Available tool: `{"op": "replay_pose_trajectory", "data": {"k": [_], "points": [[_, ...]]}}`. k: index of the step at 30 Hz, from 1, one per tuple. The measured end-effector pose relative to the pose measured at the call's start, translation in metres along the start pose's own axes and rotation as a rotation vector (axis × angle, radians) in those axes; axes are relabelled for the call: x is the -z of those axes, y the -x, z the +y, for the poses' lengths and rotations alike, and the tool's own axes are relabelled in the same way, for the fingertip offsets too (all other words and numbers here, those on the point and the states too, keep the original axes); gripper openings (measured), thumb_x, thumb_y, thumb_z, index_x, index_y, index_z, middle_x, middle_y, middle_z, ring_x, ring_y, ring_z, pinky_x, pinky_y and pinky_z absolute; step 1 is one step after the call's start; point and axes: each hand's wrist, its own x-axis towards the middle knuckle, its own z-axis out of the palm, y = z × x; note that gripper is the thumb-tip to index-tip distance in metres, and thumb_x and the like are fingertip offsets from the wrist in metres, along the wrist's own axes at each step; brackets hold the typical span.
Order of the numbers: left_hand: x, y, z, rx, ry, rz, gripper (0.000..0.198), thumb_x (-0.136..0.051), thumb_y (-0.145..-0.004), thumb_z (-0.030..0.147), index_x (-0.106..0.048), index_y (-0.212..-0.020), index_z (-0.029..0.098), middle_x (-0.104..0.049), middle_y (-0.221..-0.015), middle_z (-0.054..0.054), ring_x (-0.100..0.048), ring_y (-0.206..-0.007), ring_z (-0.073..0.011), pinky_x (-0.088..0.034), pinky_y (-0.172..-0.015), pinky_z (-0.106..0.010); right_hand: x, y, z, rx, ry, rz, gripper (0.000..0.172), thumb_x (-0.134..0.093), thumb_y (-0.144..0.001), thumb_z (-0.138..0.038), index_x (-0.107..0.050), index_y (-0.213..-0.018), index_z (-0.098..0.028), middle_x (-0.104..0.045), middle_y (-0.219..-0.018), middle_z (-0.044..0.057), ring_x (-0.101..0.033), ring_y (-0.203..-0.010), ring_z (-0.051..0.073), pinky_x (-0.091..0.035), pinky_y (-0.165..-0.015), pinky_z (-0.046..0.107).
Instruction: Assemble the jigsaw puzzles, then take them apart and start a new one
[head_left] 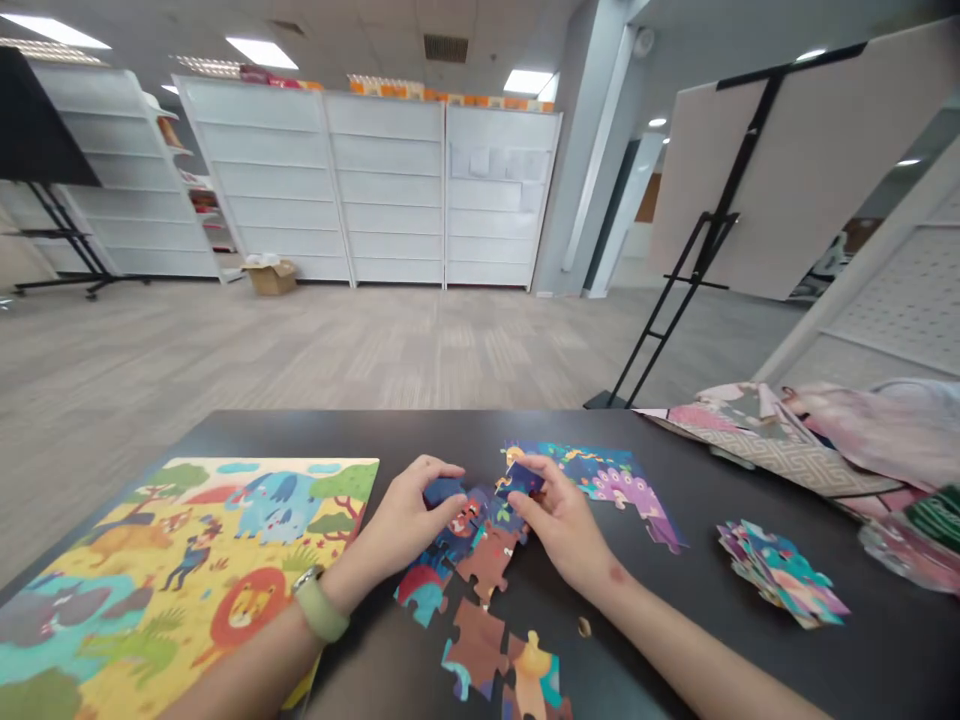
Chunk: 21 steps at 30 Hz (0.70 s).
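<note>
Jigsaw pieces lie joined in a rough, ragged cluster near the middle of the black table, and both hands work at its top. The left hand is closed, its fingers curled over a dark blue piece, while the right hand pinches a second dark piece between thumb and fingers. The two hands nearly touch, and the held pieces sit right against the cluster, though the hands hide exactly how they meet.

Just beyond the right hand, a larger joined section shows a purple peacock tail on a blue ground. Toward the near edge, a brown piece and an orange-and-teal piece lie loose below the cluster, with a small gold disc beside them. A heap of loose pieces sits near the right edge.

Along the left side, a finished picture board shows an elephant, a lion and savanna animals. Patterned pink fabric lies over the far right corner. Beyond the table stand a black easel and white shelving.
</note>
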Motion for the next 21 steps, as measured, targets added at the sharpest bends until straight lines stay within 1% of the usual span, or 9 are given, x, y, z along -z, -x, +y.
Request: {"op": "replay_pose_trajectory", "data": {"k": [3, 4, 6, 8, 11, 15, 17, 18, 21], "points": [[-0.004, 0.002, 0.000, -0.011, -0.028, -0.008, 0.040, -0.073, -0.083, 0.030, -0.067, -0.121, 0.021, -0.061, -0.112, -0.006, -0.063, -0.100, -0.0229, -0.052, -0.086, -0.034, 0.000, 0.002, -0.002, 0.010, -0.009, -0.009, 0.041, -0.068, -0.085, -0.042, -0.053, -0.119, -0.027, -0.065, -0.095, 0.001, -0.063, -0.077, 0.018, -0.053, -0.063, 0.029], [-0.005, 0.002, 0.000, -0.023, -0.032, -0.012, 0.041, -0.072, -0.084, 0.030, -0.066, -0.123, 0.022, -0.060, -0.113, -0.007, -0.063, -0.101, -0.0227, -0.053, -0.085, -0.034, 0.000, 0.002, -0.002, 0.028, -0.003, -0.003, 0.039, -0.067, -0.086, -0.042, -0.053, -0.119, -0.027, -0.065, -0.097, 0.002, -0.064, -0.080, 0.018, -0.055, -0.066, 0.029], [-0.006, 0.003, 0.001, -0.057, -0.028, -0.026, 0.039, -0.071, -0.086, 0.029, -0.066, -0.124, 0.022, -0.059, -0.116, -0.008, -0.064, -0.102, -0.0222, -0.055, -0.083, -0.032, 0.002, 0.002, -0.001, 0.083, 0.042, 0.014, 0.035, -0.066, -0.087, -0.039, -0.055, -0.118, -0.026, -0.066, -0.108, 0.004, -0.066, -0.093, 0.020, -0.056, -0.079, 0.032], [-0.006, 0.004, 0.004, -0.096, -0.016, -0.042, 0.036, -0.069, -0.088, 0.027, -0.066, -0.124, 0.023, -0.059, -0.118, -0.008, -0.064, -0.103, -0.0220, -0.055, -0.082, -0.031, 0.004, 0.001, 0.002, 0.134, 0.137, 0.015, 0.031, -0.064, -0.089, -0.036, -0.057, -0.117, -0.025, -0.065, -0.116, 0.006, -0.065, -0.103, 0.021, -0.054, -0.090, 0.035], [-0.004, 0.003, 0.007, -0.168, -0.050, -0.045, 0.032, -0.064, -0.089, 0.020, -0.066, -0.121, 0.024, -0.060, -0.119, -0.007, -0.063, -0.106, -0.0221, -0.055, -0.088, -0.033, 0.005, 0.000, 0.007, 0.158, 0.216, -0.005, 0.029, -0.063, -0.089, -0.034, -0.060, -0.117, -0.025, -0.065, -0.118, 0.006, -0.065, -0.103, 0.022, -0.054, -0.091, 0.035], [0.005, -0.001, -0.002, -0.262, -0.263, 0.014, 0.032, -0.053, -0.091, 0.010, -0.066, -0.117, 0.024, -0.062, -0.119, -0.007, -0.062, -0.111, -0.0206, -0.051, -0.099, -0.036, 0.005, -0.002, 0.012, 0.141, 0.145, -0.015, 0.031, -0.065, -0.088, -0.030, -0.059, -0.118, -0.025, -0.066, -0.116, 0.005, -0.066, -0.101, 0.021, -0.055, -0.089, 0.033], [0.010, -0.004, -0.010, -0.258, -0.344, 0.051, 0.033, -0.048, -0.093, 0.009, -0.066, -0.117, 0.023, -0.060, -0.124, -0.009, -0.060, -0.114, -0.0228, -0.050, -0.101, -0.040, 0.004, -0.003, 0.013, 0.132, 0.128, -0.015, 0.032, -0.066, -0.086, -0.030, -0.059, -0.117, -0.025, -0.065, -0.118, 0.006, -0.065, -0.105, 0.021, -0.054, -0.090, 0.034], [0.013, -0.005, -0.013, -0.246, -0.371, 0.075, 0.032, -0.048, -0.093, 0.009, -0.066, -0.117, 0.022, -0.058, -0.129, -0.011, -0.057, -0.120, -0.0259, -0.047, -0.104, -0.046, 0.004, -0.003, 0.013, 0.129, 0.123, -0.016, 0.032, -0.067, -0.085, -0.030, -0.059, -0.116, -0.025, -0.064, -0.119, 0.006, -0.064, -0.106, 0.021, -0.054, -0.090, 0.033], [0.014, -0.003, -0.011, -0.225, -0.445, 0.119, 0.026, -0.056, -0.093, 0.017, -0.067, -0.117, 0.023, -0.053, -0.141, -0.013, -0.041, -0.135, -0.0361, -0.036, -0.108, -0.060, 0.004, -0.003, 0.012, 0.120, 0.125, -0.033, 0.028, -0.067, -0.085, -0.029, -0.060, -0.112, -0.025, -0.065, -0.113, 0.005, -0.065, -0.102, 0.021, -0.055, -0.087, 0.032]]}}
